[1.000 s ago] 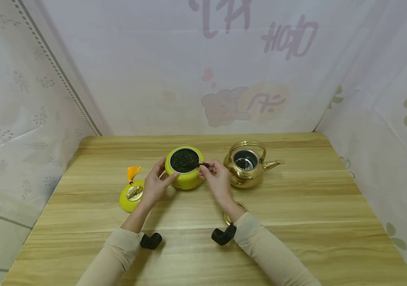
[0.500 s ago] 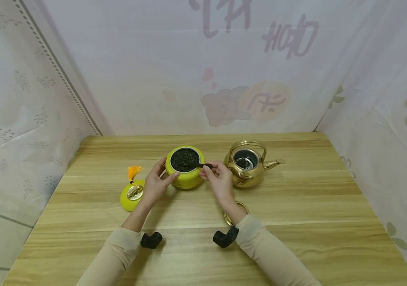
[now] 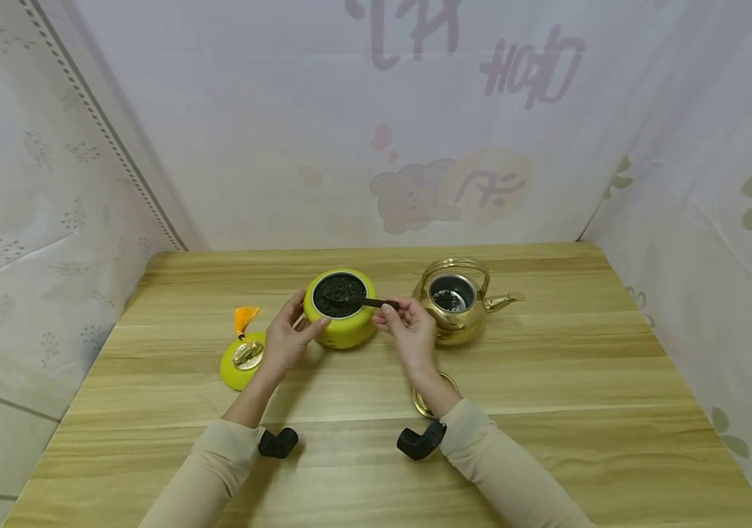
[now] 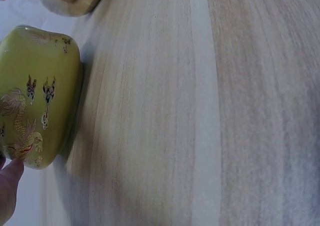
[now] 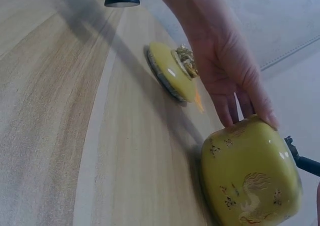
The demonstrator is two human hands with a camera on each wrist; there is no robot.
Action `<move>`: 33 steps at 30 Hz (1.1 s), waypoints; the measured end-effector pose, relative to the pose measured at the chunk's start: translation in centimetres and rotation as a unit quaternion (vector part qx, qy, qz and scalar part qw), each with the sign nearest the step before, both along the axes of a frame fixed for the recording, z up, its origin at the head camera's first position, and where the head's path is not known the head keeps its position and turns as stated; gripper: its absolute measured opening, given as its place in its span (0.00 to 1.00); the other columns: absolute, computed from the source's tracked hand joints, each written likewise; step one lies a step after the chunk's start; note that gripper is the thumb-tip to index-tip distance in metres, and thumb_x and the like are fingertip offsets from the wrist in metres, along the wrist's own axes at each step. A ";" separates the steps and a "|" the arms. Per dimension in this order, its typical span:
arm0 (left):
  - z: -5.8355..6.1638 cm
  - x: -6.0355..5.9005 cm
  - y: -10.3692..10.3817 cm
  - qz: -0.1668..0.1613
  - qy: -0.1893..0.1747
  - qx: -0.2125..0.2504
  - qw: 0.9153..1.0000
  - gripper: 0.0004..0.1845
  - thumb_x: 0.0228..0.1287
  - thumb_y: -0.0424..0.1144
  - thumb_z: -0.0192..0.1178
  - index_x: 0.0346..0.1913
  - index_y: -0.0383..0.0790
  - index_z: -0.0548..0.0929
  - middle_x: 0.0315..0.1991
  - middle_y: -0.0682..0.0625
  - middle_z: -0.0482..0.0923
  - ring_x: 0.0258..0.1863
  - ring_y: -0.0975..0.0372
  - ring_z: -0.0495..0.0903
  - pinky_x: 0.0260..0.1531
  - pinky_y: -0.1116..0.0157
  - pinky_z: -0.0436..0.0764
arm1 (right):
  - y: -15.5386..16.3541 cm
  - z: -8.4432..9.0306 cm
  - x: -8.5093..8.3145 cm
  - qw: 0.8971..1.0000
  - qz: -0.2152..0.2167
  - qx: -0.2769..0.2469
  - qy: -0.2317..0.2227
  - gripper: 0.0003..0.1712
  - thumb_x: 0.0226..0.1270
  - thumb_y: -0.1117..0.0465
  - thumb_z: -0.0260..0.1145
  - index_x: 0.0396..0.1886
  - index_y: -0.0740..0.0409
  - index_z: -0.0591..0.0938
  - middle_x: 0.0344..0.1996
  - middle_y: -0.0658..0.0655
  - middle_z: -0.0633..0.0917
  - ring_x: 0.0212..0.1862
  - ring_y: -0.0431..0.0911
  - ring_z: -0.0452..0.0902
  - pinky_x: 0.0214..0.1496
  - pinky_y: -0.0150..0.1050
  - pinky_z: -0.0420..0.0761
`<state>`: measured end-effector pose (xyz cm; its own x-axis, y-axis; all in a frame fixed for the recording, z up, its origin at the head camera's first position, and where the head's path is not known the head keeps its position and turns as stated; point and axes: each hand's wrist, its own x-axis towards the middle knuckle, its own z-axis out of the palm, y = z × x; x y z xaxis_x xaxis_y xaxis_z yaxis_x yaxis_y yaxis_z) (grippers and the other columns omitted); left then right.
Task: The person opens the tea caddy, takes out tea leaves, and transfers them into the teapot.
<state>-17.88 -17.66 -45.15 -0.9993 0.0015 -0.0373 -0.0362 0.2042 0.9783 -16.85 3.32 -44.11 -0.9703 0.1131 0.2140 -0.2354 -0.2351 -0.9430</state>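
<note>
Round yellow ceramic tea jar (image 3: 341,320), painted w/ gold dragon motifs, sits near table centre on the pale wood-grain tabletop (image 3: 547,381), lid off, packed to the rim w/ dark loose tea leaves (image 3: 339,293).

Left hand (image 3: 286,339) at the jar's 9 o'clock, fingers curved round the yellow wall, thumb tip on the near side. Right-wrist view confirms: fingertips (image 5: 250,105) lie over the jar's top edge, palm close against its side. So a cupping hold, steadying it.

Right hand (image 3: 409,331) at the jar's 3 o'clock, thumb & forefinger pinching the tail end of a slim dark tea scoop (image 3: 369,301). Scoop lies roughly level, bowl end out over the leaves inside the rim, handle pointing to 3 o'clock. Whether the bowl carries leaves – can't tell, too small.

Round brass-gold metal teapot (image 3: 455,312) w/ hoop handle stands just beside the right hand, at the jar's 3 o'clock, spout pointing right; mouth uncovered, some dark leaves in the strainer inside.

Yellow jar lid w/ gold knob and orange tassel (image 3: 242,358) lies flat at the jar's 8 o'clock, just behind the left hand. Gold ring-shaped teapot lid (image 3: 435,396) on the table at 5 o'clock, half hidden under the right wrist.
</note>
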 end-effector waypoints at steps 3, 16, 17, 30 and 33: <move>-0.1 -0.1 0.0 -0.001 -0.001 0.002 1.000 0.41 0.61 0.39 0.64 0.72 0.37 0.54 0.72 0.44 0.55 0.71 0.55 0.56 0.69 0.61 0.60 | 0.1 0.3 0.1 1.000 0.000 -0.003 0.009 0.12 0.64 0.73 0.60 0.44 0.79 0.74 0.34 0.79 0.80 0.31 0.41 0.84 0.38 0.40 0.86; 0.1 0.3 0.1 0.001 0.031 -0.003 1.000 0.43 0.59 0.42 0.65 0.71 0.32 0.54 0.71 0.38 0.55 0.70 0.49 0.57 0.68 0.57 0.61 | 0.8 2.0 0.9 0.998 -0.009 -0.029 0.046 0.12 0.65 0.72 0.59 0.44 0.80 0.74 0.33 0.79 0.80 0.31 0.42 0.84 0.39 0.40 0.86; 0.0 0.3 0.0 0.000 0.029 -0.004 1.000 0.43 0.59 0.41 0.65 0.72 0.32 0.54 0.71 0.39 0.55 0.70 0.50 0.57 0.69 0.58 0.61 | 0.9 2.2 1.1 0.998 -0.010 -0.029 0.052 0.13 0.65 0.72 0.60 0.44 0.80 0.74 0.32 0.78 0.81 0.31 0.43 0.84 0.38 0.40 0.86; 0.9 0.8 0.3 0.023 0.033 0.007 0.999 0.42 0.59 0.39 0.65 0.72 0.36 0.55 0.73 0.44 0.54 0.72 0.55 0.54 0.70 0.61 0.58 | 4.9 4.3 2.7 0.993 -0.008 -0.032 0.113 0.15 0.66 0.71 0.58 0.45 0.83 0.72 0.29 0.53 0.85 0.33 0.42 0.84 0.39 0.36 0.85; 1.3 0.9 0.6 0.034 0.052 0.013 0.998 0.40 0.58 0.38 0.66 0.71 0.35 0.58 0.72 0.43 0.56 0.71 0.56 0.57 0.69 0.63 0.60 | 6.1 4.5 3.0 0.992 -0.012 -0.036 0.121 0.15 0.66 0.72 0.58 0.45 0.84 0.71 0.29 0.53 0.86 0.33 0.42 0.84 0.38 0.35 0.85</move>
<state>-17.00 -17.08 -43.83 -0.9956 -0.0668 0.0650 0.0521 0.1797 0.9823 -13.85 9.43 -39.57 -0.8881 0.1598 0.4309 -0.4595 -0.2908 -0.8392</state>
